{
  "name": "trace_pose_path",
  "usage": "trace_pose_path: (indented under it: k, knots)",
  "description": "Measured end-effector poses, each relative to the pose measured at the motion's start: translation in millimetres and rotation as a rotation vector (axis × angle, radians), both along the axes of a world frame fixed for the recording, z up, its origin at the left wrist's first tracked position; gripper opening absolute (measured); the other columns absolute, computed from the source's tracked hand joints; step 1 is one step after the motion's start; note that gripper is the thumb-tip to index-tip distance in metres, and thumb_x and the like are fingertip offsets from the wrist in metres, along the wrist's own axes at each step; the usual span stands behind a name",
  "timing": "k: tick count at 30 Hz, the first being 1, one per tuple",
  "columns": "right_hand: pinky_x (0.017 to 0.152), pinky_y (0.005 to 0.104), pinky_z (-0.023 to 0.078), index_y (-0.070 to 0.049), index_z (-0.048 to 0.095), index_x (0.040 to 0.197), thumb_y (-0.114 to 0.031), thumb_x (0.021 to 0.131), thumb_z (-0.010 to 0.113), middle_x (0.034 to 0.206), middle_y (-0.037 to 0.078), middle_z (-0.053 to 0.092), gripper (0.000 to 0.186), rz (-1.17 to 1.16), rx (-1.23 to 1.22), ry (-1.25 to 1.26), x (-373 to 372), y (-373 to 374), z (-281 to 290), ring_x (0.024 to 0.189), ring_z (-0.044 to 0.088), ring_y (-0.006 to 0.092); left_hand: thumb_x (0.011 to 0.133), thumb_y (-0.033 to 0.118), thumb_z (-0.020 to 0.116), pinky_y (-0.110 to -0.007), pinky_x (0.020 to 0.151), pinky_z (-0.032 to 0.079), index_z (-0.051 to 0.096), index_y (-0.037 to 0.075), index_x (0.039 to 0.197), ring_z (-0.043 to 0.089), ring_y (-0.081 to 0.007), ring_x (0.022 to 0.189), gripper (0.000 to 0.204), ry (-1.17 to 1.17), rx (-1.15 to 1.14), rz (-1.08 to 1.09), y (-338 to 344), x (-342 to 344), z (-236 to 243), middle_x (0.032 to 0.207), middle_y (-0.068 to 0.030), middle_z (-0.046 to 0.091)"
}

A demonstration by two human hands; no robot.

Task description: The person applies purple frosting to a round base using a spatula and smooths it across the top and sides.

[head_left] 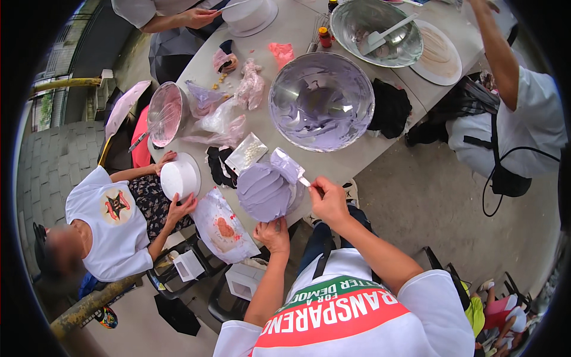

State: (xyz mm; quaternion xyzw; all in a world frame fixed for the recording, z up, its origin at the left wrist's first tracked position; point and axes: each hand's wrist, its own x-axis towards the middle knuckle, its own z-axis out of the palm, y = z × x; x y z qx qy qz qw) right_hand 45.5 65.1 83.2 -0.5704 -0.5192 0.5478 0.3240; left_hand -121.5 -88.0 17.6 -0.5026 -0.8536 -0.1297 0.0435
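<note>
A round cake covered in lavender frosting sits on a pale board near the table's front edge. My right hand is closed round the handle of a spatula. Its wide blade is coated with lavender frosting and lies over the cake's right side. At the near rim, the fingers of my left hand grip the board's edge, partly hidden beside the cake. Behind the cake lies a small clear pack of white beads. Frosting streaks the inside of a large metal bowl beyond it.
A person at left steadies a white cake. Left of centre stand a pink-smeared bowl with a whisk and crumpled piping bags. Stained paper overhangs the near edge. Another bowl is far right; people stand around.
</note>
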Motion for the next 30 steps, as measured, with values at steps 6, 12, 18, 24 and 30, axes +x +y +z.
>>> trace_pose_path:
  k: [6,12,18,24,30]
  knots:
    - [0.058,0.0347,0.047,0.001,0.062,0.087,-0.002,0.085,0.065,0.074,0.016,0.062,0.005,0.071,0.221,-0.138,3.5,-11.3,6.8,0.063,0.061,0.0278,0.072,0.022,0.079,-0.05,0.095,0.035,0.073,0.013,0.077,0.06,-0.0296,0.1,0.012,-0.053,-0.009,0.042,-6.2,0.6,1.5,0.089,-0.0044,0.067]
    - [0.064,0.043,0.05,-0.002,0.061,0.091,0.002,0.082,0.062,0.084,0.016,0.061,0.009,0.155,0.359,-0.203,8.8,-26.0,35.8,0.073,0.062,0.0371,0.075,0.019,0.077,-0.052,0.098,0.033,0.073,0.014,0.089,0.059,-0.0279,0.106,0.016,-0.134,0.015,-0.017,-14.5,-4.5,4.6,0.096,-0.0026,0.066]
    - [0.059,0.0426,0.049,-0.004,0.064,0.089,-0.001,0.081,0.066,0.076,0.013,0.059,0.009,0.375,0.515,-0.278,-31.9,-49.1,46.0,0.066,0.061,0.0351,0.076,0.018,0.076,-0.052,0.101,0.031,0.072,0.014,0.101,0.056,-0.0271,0.115,0.027,-0.175,0.032,-0.122,-24.1,-8.9,8.5,0.111,-0.0016,0.065]
    - [0.06,0.0463,0.05,-0.005,0.061,0.084,-0.006,0.082,0.066,0.078,0.015,0.061,0.005,0.439,0.566,-0.422,-61.2,-42.8,46.6,0.069,0.063,0.0381,0.076,0.02,0.075,-0.055,0.103,0.028,0.069,0.013,0.112,0.052,-0.0284,0.12,0.038,-0.178,0.02,-0.2,-33.1,-30.3,9.3,0.121,-0.0009,0.063]
    - [0.065,0.0495,0.051,-0.006,0.061,0.085,-0.01,0.083,0.065,0.083,0.016,0.064,0.007,0.417,0.533,-0.503,-72.2,-37.8,33.1,0.074,0.064,0.0405,0.074,0.021,0.077,-0.055,0.102,0.031,0.07,0.014,0.113,0.052,-0.0291,0.12,0.041,-0.172,0.018,-0.252,-35.6,-34.6,5.2,0.122,-0.002,0.063]
